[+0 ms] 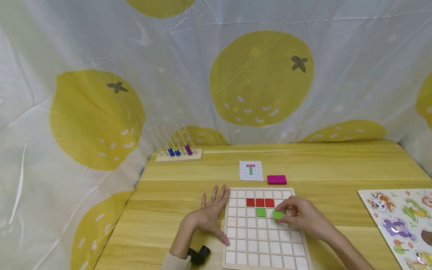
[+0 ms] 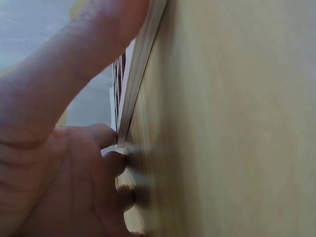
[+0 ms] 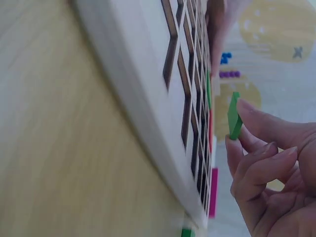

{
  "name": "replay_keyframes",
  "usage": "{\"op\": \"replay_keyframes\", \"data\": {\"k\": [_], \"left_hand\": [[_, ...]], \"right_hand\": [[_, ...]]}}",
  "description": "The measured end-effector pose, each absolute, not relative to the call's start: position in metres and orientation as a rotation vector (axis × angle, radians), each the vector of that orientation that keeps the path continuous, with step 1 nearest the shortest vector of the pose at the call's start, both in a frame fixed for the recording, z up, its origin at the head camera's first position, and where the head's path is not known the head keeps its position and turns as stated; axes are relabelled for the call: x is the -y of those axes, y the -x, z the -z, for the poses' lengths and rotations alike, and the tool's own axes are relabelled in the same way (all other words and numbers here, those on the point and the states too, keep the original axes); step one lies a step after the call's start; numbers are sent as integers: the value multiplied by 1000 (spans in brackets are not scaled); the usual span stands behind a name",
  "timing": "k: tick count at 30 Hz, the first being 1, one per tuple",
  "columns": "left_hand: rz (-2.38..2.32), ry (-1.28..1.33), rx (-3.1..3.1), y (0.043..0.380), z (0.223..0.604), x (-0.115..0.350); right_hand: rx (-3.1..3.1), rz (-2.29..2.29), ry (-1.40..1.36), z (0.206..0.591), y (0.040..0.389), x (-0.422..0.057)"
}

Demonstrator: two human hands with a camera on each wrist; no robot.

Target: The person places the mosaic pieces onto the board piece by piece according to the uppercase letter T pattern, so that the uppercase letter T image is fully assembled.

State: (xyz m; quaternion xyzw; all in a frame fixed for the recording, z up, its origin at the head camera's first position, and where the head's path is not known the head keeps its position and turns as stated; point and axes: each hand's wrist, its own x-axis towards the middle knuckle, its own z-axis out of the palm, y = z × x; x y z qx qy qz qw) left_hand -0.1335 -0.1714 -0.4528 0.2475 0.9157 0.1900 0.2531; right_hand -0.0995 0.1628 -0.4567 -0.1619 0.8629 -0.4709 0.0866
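A pale wooden grid board (image 1: 239, 245) with white square cells lies before me. Three red tiles (image 1: 260, 203) form a row in it, and one green tile (image 1: 261, 212) sits below the middle one. My right hand (image 1: 305, 217) pinches another green tile (image 3: 234, 116) between thumb and fingertip, above the board's right part. At the board's left edge rests my left hand (image 1: 210, 213), fingers spread on the table and thumb at the rim. In the left wrist view, that thumb (image 2: 74, 59) lies against the board's side.
Behind the board are a small printed card (image 1: 251, 171) with a red and green T and a magenta block (image 1: 276, 180). A peg stand with beads (image 1: 179, 155) is at back left, an animal puzzle board (image 1: 398, 225) at right. A black object (image 1: 200, 255) lies by the left wrist.
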Motion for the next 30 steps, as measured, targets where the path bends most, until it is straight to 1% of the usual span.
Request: {"op": "replay_keyframes", "data": {"k": [12, 30], "left_hand": [[-518, -676, -2488, 136, 454, 170], [-531, -665, -2485, 136, 455, 172]], "right_hand": [[-2546, 1395, 516, 457, 101, -126], [-2638, 1244, 405, 461, 96, -110]]}}
